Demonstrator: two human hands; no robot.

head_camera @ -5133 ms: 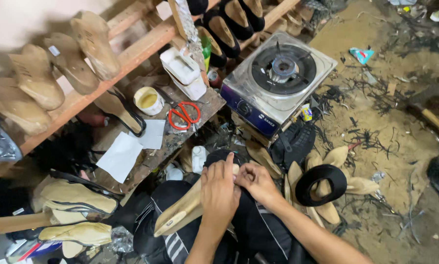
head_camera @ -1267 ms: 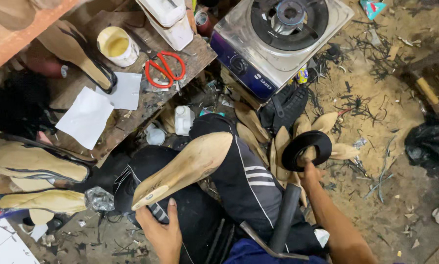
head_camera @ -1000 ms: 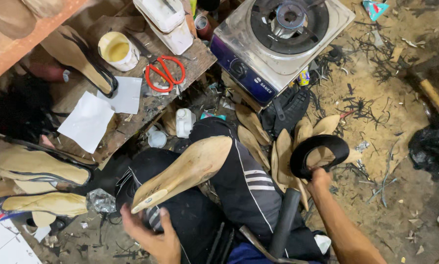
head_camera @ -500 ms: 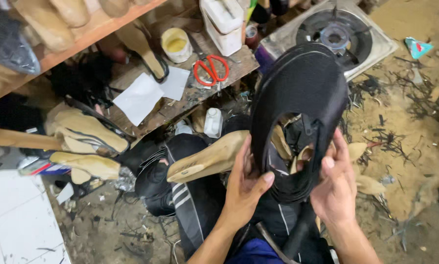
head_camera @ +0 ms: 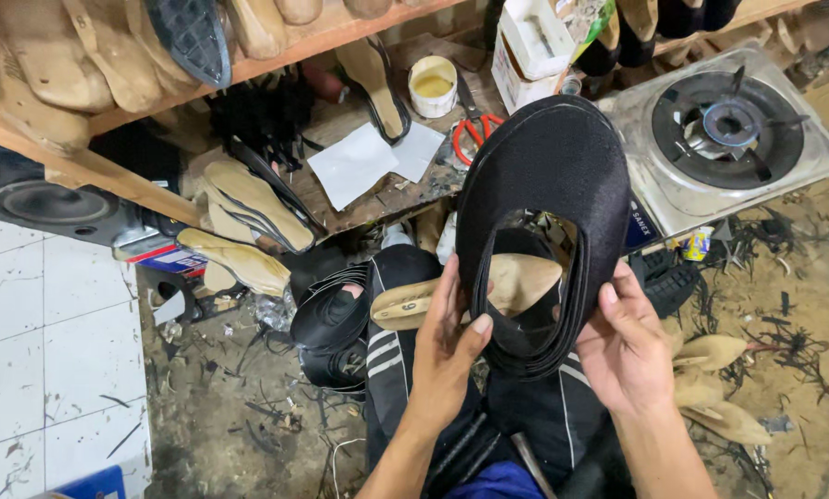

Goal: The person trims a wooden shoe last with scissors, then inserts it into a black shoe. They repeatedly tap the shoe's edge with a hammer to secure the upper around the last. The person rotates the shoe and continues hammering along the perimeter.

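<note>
From the head camera, a black shoe upper [head_camera: 548,199] is held up over the lap, just in front of the gas stove [head_camera: 728,139]. The left hand [head_camera: 447,356] is closed on the lower left edge of its opening, thumb pressed over the rim, fingers tucked behind. The right hand [head_camera: 627,346] is pinched on the lower right edge, thumb on top, fingers wrapped under. Through the opening, a wooden shoe form [head_camera: 470,296] is seen resting across the dark trousers [head_camera: 396,370], below the upper and nearer than the stove.

Left of the stove, red scissors [head_camera: 474,139] and a small tub of yellow glue [head_camera: 433,83] are seen on the low bench [head_camera: 377,199], with white paper [head_camera: 354,166] beside them. Further left of the stove, loose soles [head_camera: 248,208] are stacked under the shelf [head_camera: 156,139].

Risks, as judged from here: the thin rim could be stretched or creased if the two pinches are pulled apart too hard; the upper could be dropped onto the gritty floor [head_camera: 239,407] if either thumb slips; the form could roll off the knee, since it is not steadied by either hand.
</note>
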